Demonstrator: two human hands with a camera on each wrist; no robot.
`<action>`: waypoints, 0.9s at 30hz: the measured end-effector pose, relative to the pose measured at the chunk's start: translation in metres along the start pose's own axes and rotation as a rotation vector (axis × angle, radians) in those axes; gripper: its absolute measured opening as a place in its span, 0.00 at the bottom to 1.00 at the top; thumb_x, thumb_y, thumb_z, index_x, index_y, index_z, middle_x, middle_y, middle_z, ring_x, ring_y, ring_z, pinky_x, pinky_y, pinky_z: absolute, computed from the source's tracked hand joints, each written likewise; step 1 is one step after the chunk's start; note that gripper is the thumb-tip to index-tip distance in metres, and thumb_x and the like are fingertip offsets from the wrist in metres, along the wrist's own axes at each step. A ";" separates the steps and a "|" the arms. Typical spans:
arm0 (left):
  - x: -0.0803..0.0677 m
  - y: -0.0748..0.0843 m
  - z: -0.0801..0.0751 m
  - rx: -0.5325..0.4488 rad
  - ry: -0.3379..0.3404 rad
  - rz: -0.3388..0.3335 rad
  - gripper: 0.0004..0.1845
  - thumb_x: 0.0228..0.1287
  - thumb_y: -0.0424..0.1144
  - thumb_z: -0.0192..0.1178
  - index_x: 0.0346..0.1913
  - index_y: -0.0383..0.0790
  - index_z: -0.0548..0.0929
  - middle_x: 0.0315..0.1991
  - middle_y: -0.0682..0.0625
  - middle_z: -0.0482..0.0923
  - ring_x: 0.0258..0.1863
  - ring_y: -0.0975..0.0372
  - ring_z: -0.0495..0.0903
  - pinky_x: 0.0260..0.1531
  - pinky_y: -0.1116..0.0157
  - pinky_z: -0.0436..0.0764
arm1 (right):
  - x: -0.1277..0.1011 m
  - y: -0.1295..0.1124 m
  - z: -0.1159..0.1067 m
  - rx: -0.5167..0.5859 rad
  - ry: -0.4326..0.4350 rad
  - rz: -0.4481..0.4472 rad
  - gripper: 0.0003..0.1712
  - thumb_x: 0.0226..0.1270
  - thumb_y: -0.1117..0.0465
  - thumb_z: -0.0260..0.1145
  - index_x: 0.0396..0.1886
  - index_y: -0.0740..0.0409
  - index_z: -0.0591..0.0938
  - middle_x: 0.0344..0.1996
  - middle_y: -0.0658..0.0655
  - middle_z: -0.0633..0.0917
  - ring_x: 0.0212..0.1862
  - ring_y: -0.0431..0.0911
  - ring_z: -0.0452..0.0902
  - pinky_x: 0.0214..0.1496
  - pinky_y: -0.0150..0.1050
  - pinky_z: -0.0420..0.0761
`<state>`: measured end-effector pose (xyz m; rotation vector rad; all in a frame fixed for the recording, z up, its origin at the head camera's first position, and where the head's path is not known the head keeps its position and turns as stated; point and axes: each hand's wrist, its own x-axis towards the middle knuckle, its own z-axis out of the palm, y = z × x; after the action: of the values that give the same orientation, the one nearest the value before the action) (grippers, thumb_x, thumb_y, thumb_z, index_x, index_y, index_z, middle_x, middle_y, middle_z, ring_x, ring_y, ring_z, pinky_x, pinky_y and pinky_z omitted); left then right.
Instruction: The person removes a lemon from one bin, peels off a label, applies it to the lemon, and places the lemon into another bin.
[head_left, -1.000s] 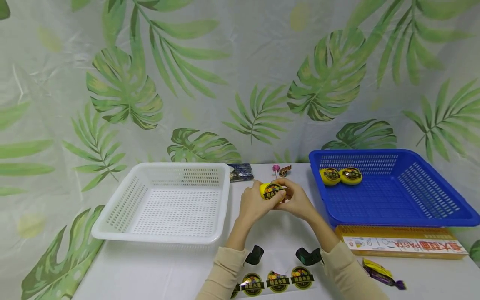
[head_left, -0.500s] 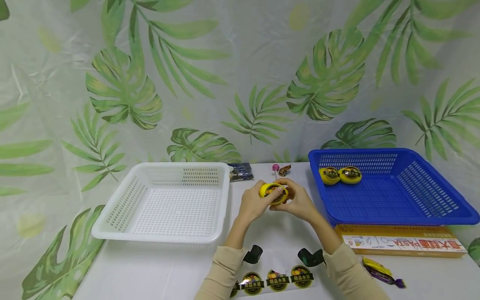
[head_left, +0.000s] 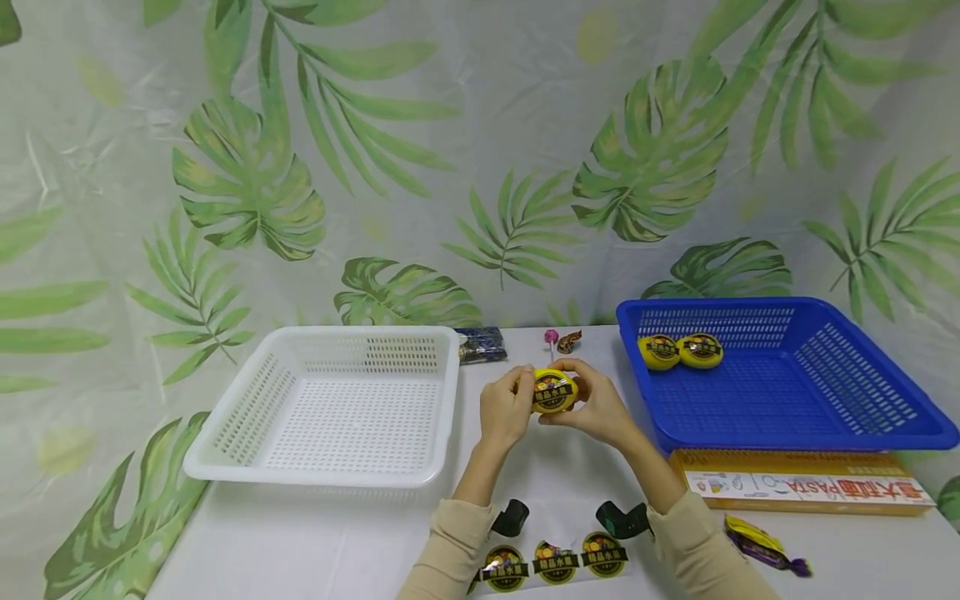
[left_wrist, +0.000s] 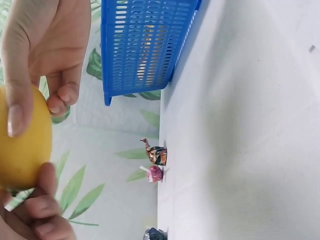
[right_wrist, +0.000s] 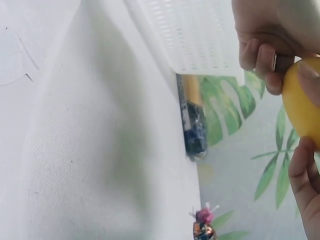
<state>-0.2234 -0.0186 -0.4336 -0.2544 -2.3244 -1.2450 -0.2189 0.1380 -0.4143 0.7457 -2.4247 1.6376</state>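
A yellow lemon [head_left: 555,393] with a round black fruit sticker facing up is held above the table between both hands. My left hand [head_left: 506,407] pinches its left end, the fingers bent in beside the sticker. From the other side my right hand [head_left: 596,407] grips the lemon, its thumb and fingers spread around the right end. In the left wrist view the lemon [left_wrist: 22,140] shows a plain, unlabelled yellow side. The right wrist view shows only part of the lemon [right_wrist: 300,110] at its edge. On the table below the wrists lies a strip of matching stickers [head_left: 555,562].
At the left stands a white basket [head_left: 315,477]. A blue basket [head_left: 750,437] at the right holds two stickered lemons [head_left: 680,352]. In front of it lie a pasta box [head_left: 810,486] and a wrapped candy [head_left: 765,546]. A lollipop [head_left: 552,336] and a dark packet [head_left: 482,343] lie behind.
My left thumb has moved off the sticker to the lemon's left end, uncovering the label. The lemon has tilted and shifted slightly, and my right hand still holds it.
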 end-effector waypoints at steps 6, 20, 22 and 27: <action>-0.001 0.003 -0.003 0.015 -0.095 -0.098 0.29 0.75 0.52 0.33 0.39 0.41 0.85 0.22 0.47 0.81 0.20 0.58 0.78 0.16 0.67 0.70 | 0.001 0.014 0.004 -0.021 0.021 -0.017 0.39 0.37 0.73 0.79 0.54 0.68 0.73 0.46 0.66 0.79 0.32 0.41 0.77 0.33 0.36 0.78; -0.006 0.011 0.002 0.116 -0.075 -0.194 0.26 0.58 0.65 0.50 0.27 0.43 0.75 0.13 0.54 0.68 0.10 0.63 0.65 0.09 0.68 0.63 | 0.000 0.014 0.010 -0.065 0.046 -0.068 0.37 0.37 0.71 0.79 0.51 0.67 0.74 0.45 0.65 0.80 0.29 0.39 0.75 0.30 0.38 0.79; -0.006 0.011 0.001 0.127 -0.097 -0.199 0.29 0.54 0.69 0.52 0.27 0.43 0.74 0.14 0.53 0.68 0.11 0.62 0.66 0.10 0.68 0.64 | 0.000 0.015 0.010 -0.054 0.042 -0.054 0.37 0.37 0.72 0.79 0.51 0.68 0.74 0.45 0.66 0.79 0.30 0.37 0.75 0.31 0.36 0.79; -0.006 0.008 0.000 0.077 -0.120 -0.186 0.30 0.47 0.71 0.57 0.28 0.44 0.74 0.15 0.53 0.70 0.12 0.63 0.68 0.11 0.68 0.66 | 0.000 0.017 0.010 0.004 0.026 -0.036 0.38 0.37 0.75 0.78 0.54 0.67 0.73 0.48 0.66 0.79 0.33 0.39 0.77 0.32 0.38 0.79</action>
<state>-0.2149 -0.0133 -0.4311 -0.0902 -2.5414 -1.2541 -0.2247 0.1339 -0.4328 0.7592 -2.3769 1.6284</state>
